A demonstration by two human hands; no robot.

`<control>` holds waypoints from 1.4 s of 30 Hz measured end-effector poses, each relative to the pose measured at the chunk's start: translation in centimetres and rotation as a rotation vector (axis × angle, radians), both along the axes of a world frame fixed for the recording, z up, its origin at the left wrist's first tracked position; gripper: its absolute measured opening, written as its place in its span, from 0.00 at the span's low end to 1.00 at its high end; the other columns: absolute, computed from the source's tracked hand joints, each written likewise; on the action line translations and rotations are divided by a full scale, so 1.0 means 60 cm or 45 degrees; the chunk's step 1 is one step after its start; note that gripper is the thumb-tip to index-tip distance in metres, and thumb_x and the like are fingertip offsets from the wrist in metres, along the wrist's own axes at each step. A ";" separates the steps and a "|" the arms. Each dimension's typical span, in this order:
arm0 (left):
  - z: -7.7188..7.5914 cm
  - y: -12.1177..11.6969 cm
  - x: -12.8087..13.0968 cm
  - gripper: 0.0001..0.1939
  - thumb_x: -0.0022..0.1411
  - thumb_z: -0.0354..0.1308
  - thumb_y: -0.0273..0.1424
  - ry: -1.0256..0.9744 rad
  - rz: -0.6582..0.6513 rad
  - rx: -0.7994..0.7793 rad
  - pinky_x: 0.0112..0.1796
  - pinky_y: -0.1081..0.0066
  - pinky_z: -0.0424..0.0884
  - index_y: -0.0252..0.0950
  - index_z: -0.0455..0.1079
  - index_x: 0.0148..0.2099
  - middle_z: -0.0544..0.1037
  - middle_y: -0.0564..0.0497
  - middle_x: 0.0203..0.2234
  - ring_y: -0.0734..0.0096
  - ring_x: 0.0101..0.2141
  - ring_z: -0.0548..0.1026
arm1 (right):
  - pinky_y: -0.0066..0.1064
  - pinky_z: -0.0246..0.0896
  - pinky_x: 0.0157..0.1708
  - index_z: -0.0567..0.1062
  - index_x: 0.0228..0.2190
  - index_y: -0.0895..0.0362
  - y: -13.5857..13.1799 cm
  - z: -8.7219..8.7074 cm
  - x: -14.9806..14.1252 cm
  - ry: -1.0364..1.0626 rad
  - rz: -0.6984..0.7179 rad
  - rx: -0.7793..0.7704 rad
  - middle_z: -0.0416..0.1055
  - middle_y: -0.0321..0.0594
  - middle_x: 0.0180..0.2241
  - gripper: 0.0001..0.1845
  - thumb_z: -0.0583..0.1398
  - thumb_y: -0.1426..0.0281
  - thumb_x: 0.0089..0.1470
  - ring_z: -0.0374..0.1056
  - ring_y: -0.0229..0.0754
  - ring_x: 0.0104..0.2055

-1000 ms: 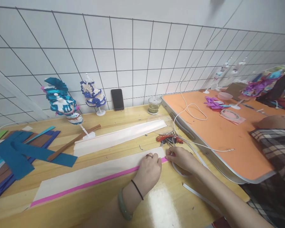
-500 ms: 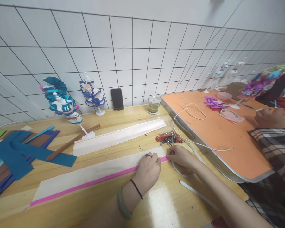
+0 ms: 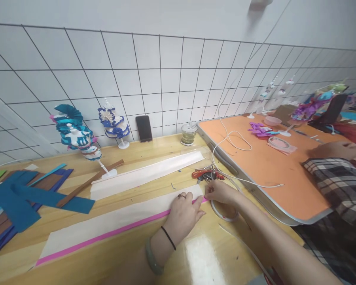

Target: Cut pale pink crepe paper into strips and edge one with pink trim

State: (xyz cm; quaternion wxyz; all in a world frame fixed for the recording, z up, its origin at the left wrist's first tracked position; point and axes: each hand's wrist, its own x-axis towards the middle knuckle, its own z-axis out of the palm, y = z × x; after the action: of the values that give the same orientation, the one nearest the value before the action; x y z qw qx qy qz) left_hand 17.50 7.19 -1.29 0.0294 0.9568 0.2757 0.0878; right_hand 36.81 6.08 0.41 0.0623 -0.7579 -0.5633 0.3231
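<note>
A long white paper strip (image 3: 106, 223) lies slanting across the wooden table, with a narrow pink strip (image 3: 115, 231) along its near edge. My left hand (image 3: 184, 211) rests on both near their right end. Its thumb and index finger are stretched out and apart, and its other fingers bend down on the white paper. At the far right end my right hand (image 3: 221, 194) pinches the tip of the pink strip between thumb and finger. Beside that hand a roll of tape (image 3: 218, 211) lies flat, partly hidden by the forearm. Behind lies a second white strip (image 3: 145, 174).
Scissors with red handles (image 3: 200, 173) and a white cable lie beyond my right hand. Blue and brown paper strips (image 3: 56, 196) cover the left. A phone (image 3: 144, 128), a glass jar (image 3: 189, 134) and decorated figures (image 3: 80, 132) stand along the wall. A co-worker's plaid sleeve (image 3: 338, 178) rests right.
The thumb and index finger of my left hand have spread apart from a more bunched pose. My right hand stays at the pink strip's end. The whole view has shifted slightly.
</note>
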 end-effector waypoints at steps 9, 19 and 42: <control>-0.003 -0.003 0.003 0.23 0.57 0.49 0.47 0.033 0.000 -0.021 0.33 0.65 0.65 0.41 0.63 0.51 0.63 0.48 0.32 0.61 0.35 0.65 | 0.24 0.49 0.23 0.73 0.19 0.57 -0.004 0.007 -0.003 -0.049 0.033 -0.002 0.68 0.34 0.19 0.07 0.58 0.67 0.41 0.63 0.36 0.25; -0.005 -0.003 0.000 0.20 0.58 0.51 0.44 0.017 0.015 -0.037 0.33 0.66 0.64 0.40 0.64 0.49 0.63 0.48 0.32 0.62 0.36 0.65 | 0.24 0.48 0.22 0.74 0.20 0.56 -0.001 0.011 -0.003 -0.093 0.013 -0.014 0.69 0.35 0.20 0.07 0.62 0.65 0.40 0.63 0.36 0.25; -0.009 0.000 0.001 0.13 0.61 0.49 0.38 0.035 0.011 0.015 0.33 0.66 0.64 0.38 0.67 0.43 0.64 0.49 0.31 0.64 0.35 0.66 | 0.22 0.48 0.20 0.72 0.19 0.57 -0.006 0.012 -0.010 -0.003 -0.082 -0.005 0.66 0.33 0.17 0.01 0.60 0.73 0.37 0.63 0.34 0.23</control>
State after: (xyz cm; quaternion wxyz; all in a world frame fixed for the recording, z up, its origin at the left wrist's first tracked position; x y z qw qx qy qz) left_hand 17.58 7.22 -1.83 0.0196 0.9569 0.2796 0.0763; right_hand 36.20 5.71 1.12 0.0706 -0.7760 -0.5382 0.3211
